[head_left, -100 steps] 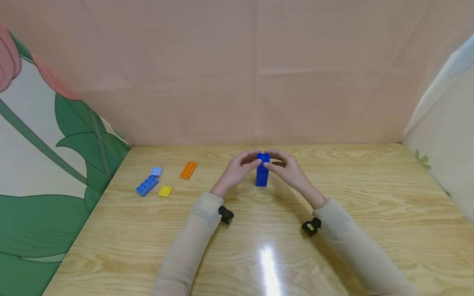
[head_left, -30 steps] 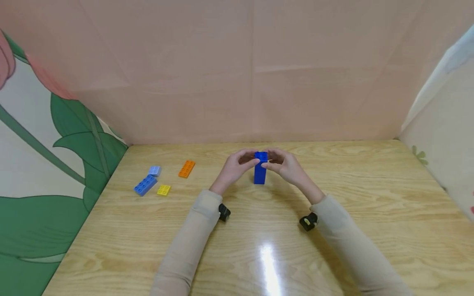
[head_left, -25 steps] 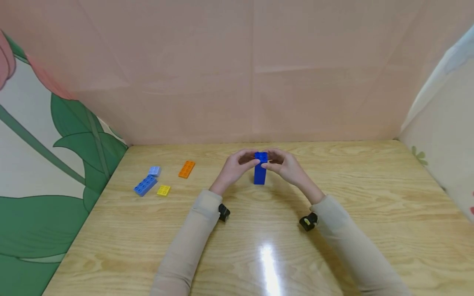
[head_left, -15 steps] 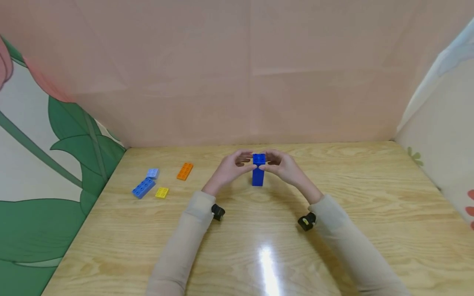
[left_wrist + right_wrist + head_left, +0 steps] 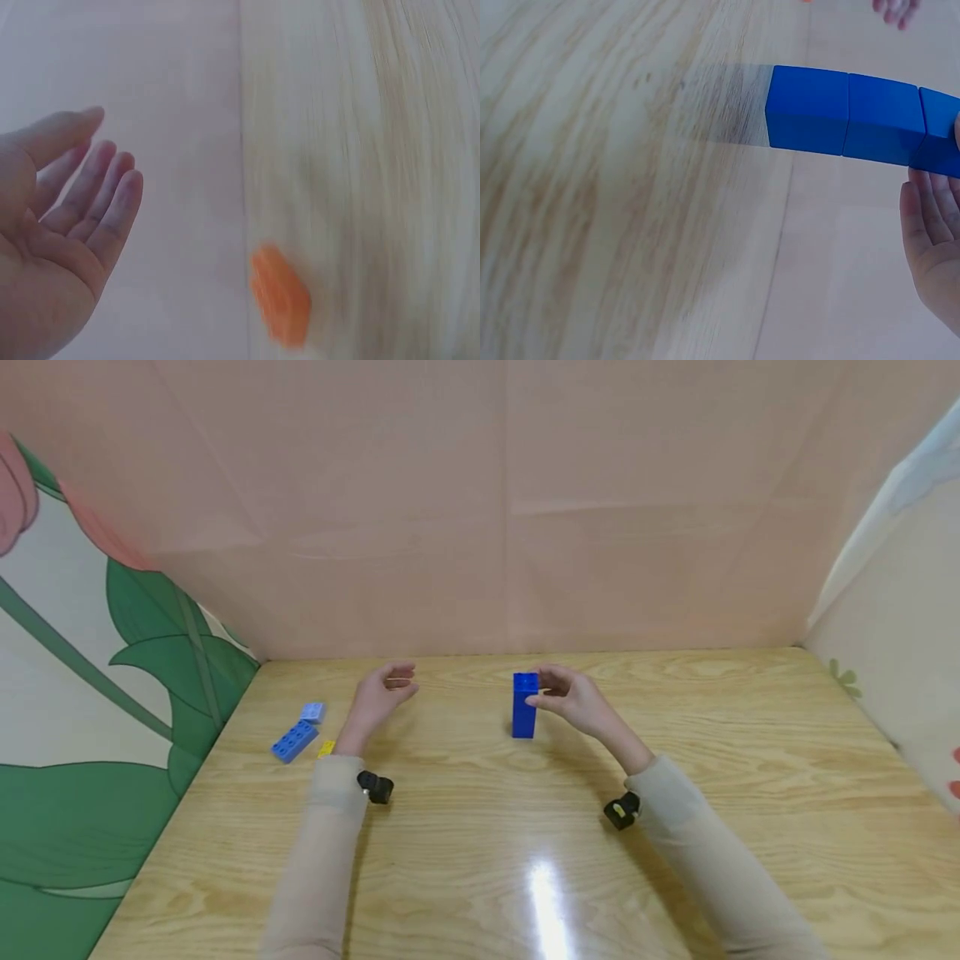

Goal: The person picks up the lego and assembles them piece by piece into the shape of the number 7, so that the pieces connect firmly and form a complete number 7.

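A tower of dark blue toy building bricks (image 5: 524,717) stands upright on the wooden table. My right hand (image 5: 577,700) holds it near the top, thumb on the near face and fingers at its far side. The right wrist view shows stacked blue bricks (image 5: 808,112), with the upper end cut off by the frame. My left hand (image 5: 377,700) is in the air left of the tower, holding nothing, its fingers loosely bent. Near it in the left wrist view lies an orange brick plate (image 5: 282,296), blurred; in the head view the left hand hides it.
At the table's left lie a medium blue brick (image 5: 294,742), a light blue brick (image 5: 312,712) and a yellow brick plate (image 5: 326,749) partly covered by my left wrist. A pink cloth backdrop (image 5: 480,527) rises behind the table (image 5: 712,735).
My left hand has let go of the tower and moved left, over the orange plate. My right hand stays at the tower's top. The tower stands in the same place.
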Demonstrator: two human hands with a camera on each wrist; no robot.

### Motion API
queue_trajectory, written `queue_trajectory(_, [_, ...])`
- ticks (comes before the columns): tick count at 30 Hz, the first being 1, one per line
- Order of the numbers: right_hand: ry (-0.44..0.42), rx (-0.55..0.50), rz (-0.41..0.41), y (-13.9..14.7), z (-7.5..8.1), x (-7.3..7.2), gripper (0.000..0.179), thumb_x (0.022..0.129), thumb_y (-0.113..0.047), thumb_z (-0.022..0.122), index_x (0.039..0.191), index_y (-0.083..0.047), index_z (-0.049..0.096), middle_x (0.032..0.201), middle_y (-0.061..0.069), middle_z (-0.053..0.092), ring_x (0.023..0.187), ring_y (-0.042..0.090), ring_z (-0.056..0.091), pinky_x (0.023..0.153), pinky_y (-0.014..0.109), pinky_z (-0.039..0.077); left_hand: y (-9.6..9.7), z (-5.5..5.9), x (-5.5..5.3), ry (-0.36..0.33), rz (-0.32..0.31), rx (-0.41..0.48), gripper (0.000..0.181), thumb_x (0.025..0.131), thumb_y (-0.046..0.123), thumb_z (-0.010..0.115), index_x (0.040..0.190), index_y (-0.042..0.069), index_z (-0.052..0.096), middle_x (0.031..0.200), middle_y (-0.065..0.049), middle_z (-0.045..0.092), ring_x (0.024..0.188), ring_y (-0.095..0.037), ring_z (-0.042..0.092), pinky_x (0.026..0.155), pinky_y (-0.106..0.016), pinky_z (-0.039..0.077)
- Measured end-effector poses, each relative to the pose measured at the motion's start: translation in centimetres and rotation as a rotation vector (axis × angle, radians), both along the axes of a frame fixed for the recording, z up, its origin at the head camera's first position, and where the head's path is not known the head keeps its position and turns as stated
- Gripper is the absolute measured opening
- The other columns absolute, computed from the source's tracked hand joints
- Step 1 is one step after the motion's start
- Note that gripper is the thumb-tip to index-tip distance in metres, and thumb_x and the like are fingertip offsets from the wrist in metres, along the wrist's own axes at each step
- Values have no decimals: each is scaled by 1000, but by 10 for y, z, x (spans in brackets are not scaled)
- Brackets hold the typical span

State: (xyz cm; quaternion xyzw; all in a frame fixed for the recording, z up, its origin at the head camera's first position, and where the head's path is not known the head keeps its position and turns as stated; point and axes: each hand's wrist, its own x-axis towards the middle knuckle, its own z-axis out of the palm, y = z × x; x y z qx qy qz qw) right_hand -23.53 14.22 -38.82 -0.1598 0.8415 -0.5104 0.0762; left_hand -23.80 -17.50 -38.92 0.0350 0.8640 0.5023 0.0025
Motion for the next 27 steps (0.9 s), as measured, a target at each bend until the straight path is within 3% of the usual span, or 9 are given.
queue_trajectory(5, [8, -11, 6, 0, -1, 0, 50, 91, -16, 66, 135, -1, 49, 128, 22, 58, 119, 36, 56, 97, 47, 50, -29, -9, 4, -39, 97, -56, 42, 94, 13, 59, 135, 6, 52, 134, -19, 55, 122, -33, 55, 99, -44, 50])
queue_trajectory(11, [15, -4, 7, 1, -2, 0, 52, 91, -16, 66, 137, -1, 47, 129, 22, 57, 120, 36, 56, 98, 47, 50, -45, -18, 7, -86, 162, -80, 41, 95, 11, 58, 135, 2, 51, 135, -22, 54, 124, -36, 52, 101, -46, 48])
queue_trajectory(21, [17, 3, 6, 1, -2, -1, 54, 91, -18, 66, 138, 0, 46, 131, 23, 56, 121, 37, 54, 100, 49, 48, -55, -38, 4, -156, 209, -161, 45, 93, 16, 61, 134, 1, 51, 136, -22, 53, 124, -37, 52, 103, -46, 46])
queue_trajectory(27, [6, -5, 4, 1, -2, 0, 55, 91, -17, 66, 139, 1, 45, 132, 23, 55, 122, 37, 54, 101, 49, 47, -54, -41, 2, -205, 174, -222, 55, 92, 20, 64, 139, 0, 44, 137, -24, 50, 125, -37, 49, 106, -48, 42])
